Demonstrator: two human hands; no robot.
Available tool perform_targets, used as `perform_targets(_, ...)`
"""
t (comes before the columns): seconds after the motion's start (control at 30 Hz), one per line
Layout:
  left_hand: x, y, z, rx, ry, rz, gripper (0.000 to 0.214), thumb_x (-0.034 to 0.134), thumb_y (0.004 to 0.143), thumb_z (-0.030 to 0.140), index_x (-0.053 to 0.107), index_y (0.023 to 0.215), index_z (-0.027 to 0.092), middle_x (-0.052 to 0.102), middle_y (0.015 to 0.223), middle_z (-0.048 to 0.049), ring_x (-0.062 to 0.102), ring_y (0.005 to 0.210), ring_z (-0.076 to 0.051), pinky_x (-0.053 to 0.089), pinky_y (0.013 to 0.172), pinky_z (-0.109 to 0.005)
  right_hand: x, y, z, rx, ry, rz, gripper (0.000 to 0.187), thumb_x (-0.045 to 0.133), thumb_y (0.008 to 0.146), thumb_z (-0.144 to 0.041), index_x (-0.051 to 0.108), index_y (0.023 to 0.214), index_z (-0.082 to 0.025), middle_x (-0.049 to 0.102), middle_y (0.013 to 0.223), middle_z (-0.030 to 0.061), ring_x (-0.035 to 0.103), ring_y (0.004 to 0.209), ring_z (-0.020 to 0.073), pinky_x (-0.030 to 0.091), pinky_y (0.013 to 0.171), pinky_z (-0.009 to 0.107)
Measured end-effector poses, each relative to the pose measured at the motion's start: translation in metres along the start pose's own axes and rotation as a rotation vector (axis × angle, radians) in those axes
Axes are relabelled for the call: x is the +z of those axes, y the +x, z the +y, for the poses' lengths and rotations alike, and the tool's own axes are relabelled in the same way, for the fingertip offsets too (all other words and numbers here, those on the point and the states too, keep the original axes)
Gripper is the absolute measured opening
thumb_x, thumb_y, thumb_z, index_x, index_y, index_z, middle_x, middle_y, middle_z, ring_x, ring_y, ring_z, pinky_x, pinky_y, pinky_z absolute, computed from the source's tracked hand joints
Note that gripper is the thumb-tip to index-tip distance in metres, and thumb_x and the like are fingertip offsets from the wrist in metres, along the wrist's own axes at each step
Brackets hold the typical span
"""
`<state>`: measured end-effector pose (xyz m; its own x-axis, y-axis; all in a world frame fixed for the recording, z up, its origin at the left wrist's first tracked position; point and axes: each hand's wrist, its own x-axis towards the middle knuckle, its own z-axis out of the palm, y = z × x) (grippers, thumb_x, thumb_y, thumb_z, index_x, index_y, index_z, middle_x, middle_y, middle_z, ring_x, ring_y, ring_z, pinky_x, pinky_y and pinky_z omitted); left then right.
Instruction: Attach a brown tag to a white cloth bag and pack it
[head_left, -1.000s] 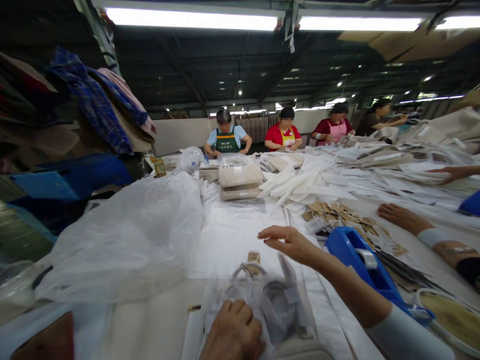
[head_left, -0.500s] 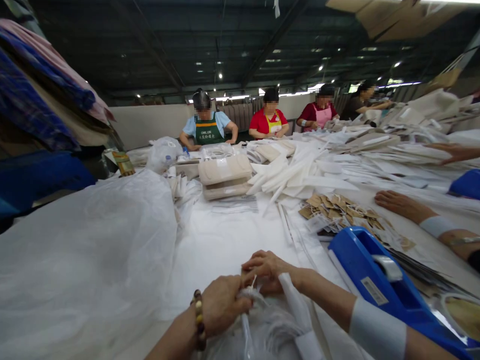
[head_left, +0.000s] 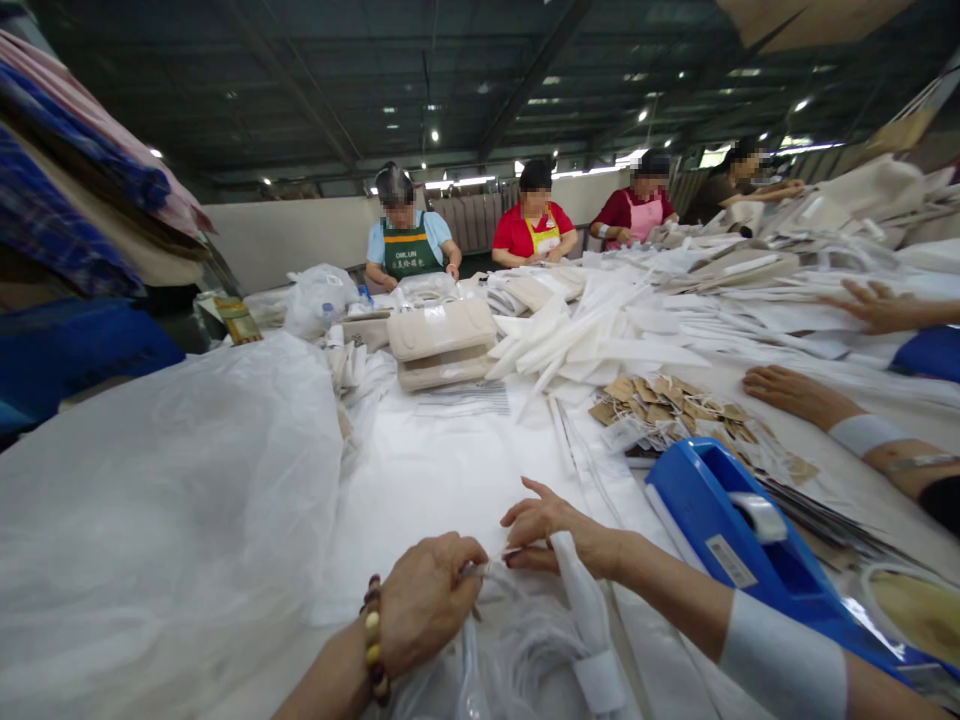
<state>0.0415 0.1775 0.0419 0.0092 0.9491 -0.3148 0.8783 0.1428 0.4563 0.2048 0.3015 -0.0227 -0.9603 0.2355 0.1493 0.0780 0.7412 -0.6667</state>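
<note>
My left hand (head_left: 429, 605), with a bead bracelet at the wrist, pinches a white cord (head_left: 491, 570) near the bottom centre. Its fingers partly hide what is gripped. To the right, my right hand (head_left: 559, 532) has its fingers stretched and apart, close to the cord; whether a fingertip touches it I cannot tell. Below both hands lies a bundle of pale cords (head_left: 536, 635) in clear plastic. A folded white strip (head_left: 581, 590) stands up from the bundle beside my right wrist.
A blue tape dispenser (head_left: 720, 520) stands at the right, with brown tags (head_left: 667, 405) behind it. Clear plastic sheeting (head_left: 172, 500) covers the left. Folded beige bags (head_left: 442, 335) lie ahead. A co-worker's hand (head_left: 799, 395) rests at the right; several people work across the table.
My hands have drawn slightly apart, and my right hand's fingers have spread. The brown tag between them no longer shows. The view has shifted slightly.
</note>
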Motion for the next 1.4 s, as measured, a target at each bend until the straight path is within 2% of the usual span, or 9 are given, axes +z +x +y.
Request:
perform_targets(0.13,0.002,0.001,0.002,0.111,0.010,-0.010,0.029,0.039,0.078,0.014,0.068,0.083,0.019,0.066,0.083,-0.0036,0.058,0.078,-0.014,0.040,0.072,-0.023,0.000,-0.004,-0.007,0.085,0.097,0.011,0.020,0.064,0.079,-0.034,0.067,0.095,-0.022,0.070,0.091,0.0022,0.062,0.092,0.0162,0.010,0.107,0.044)
perform_targets(0.27,0.003,0.003,0.002,0.146,-0.004,0.013,0.031,0.041,0.079,0.016,0.068,0.092,0.026,0.068,0.083,-0.0012,0.059,0.078,-0.014,0.041,0.071,-0.022,0.005,-0.005,-0.009,0.138,0.118,0.018,0.024,0.062,0.078,-0.032,0.066,0.100,-0.023,0.070,0.096,0.0027,0.063,0.093,0.0172,0.013,0.107,0.043)
perform_targets(0.53,0.007,0.004,0.002,0.077,0.030,0.057,0.028,0.047,0.076,0.024,0.069,0.093,0.032,0.067,0.082,-0.0004,0.060,0.076,-0.015,0.042,0.070,-0.025,0.008,-0.011,-0.012,0.149,0.110,0.058,0.017,0.060,0.079,-0.030,0.068,0.091,-0.021,0.071,0.089,0.0021,0.064,0.083,0.0145,0.017,0.106,0.042)
perform_targets(0.67,0.009,0.003,0.004,0.050,0.039,0.095,0.022,0.050,0.077,0.029,0.070,0.086,0.027,0.067,0.080,-0.0008,0.060,0.075,-0.015,0.040,0.068,-0.024,0.010,-0.014,-0.015,0.149,0.071,0.056,0.017,0.057,0.081,-0.030,0.068,0.088,-0.020,0.070,0.085,0.0020,0.062,0.082,0.0147,0.020,0.104,0.041)
perform_targets(0.83,0.007,0.004,0.008,0.027,0.118,0.071,0.022,0.053,0.078,0.039,0.067,0.079,0.022,0.066,0.074,-0.0009,0.059,0.072,-0.016,0.038,0.062,-0.025,0.008,-0.024,-0.019,0.174,0.040,0.015,0.030,0.050,0.084,-0.034,0.067,0.068,-0.015,0.064,0.064,0.0015,0.054,0.063,0.0119,0.038,0.079,0.029)
perform_targets(0.97,0.006,0.004,0.007,0.012,0.178,0.029,0.023,0.050,0.081,0.038,0.066,0.089,0.024,0.067,0.083,-0.0022,0.060,0.079,-0.018,0.039,0.067,-0.027,0.002,-0.037,-0.023,0.245,0.115,-0.050,0.022,0.053,0.079,-0.026,0.067,0.068,-0.014,0.061,0.061,-0.0006,0.051,0.057,0.0095,0.038,0.058,0.019)
perform_targets(1.13,0.005,0.003,0.006,0.004,0.188,0.009,0.022,0.051,0.081,0.034,0.067,0.092,0.024,0.068,0.088,-0.0033,0.061,0.084,-0.019,0.039,0.071,-0.028,-0.002,-0.042,-0.030,0.303,0.164,-0.136,0.016,0.050,0.073,-0.017,0.065,0.070,-0.015,0.060,0.065,-0.0014,0.050,0.059,0.0103,0.036,0.052,0.017)
perform_targets(1.27,0.000,-0.002,0.010,0.008,0.195,0.012,0.019,0.051,0.082,0.033,0.067,0.087,0.023,0.067,0.084,-0.0022,0.060,0.081,-0.018,0.038,0.070,-0.027,-0.001,-0.040,-0.036,0.356,0.116,-0.035,0.013,0.050,0.066,-0.011,0.060,0.060,-0.015,0.055,0.062,-0.0010,0.047,0.060,0.0109,0.034,0.054,0.019)
perform_targets(1.4,-0.004,-0.010,0.016,0.013,0.197,0.033,0.017,0.053,0.082,0.032,0.066,0.084,0.023,0.066,0.084,-0.0014,0.059,0.080,-0.016,0.037,0.070,-0.025,0.003,-0.039,-0.038,0.431,0.135,0.042,0.012,0.053,0.067,-0.020,0.062,0.061,-0.015,0.051,0.053,-0.0020,0.048,0.056,0.0120,0.033,0.051,0.020)
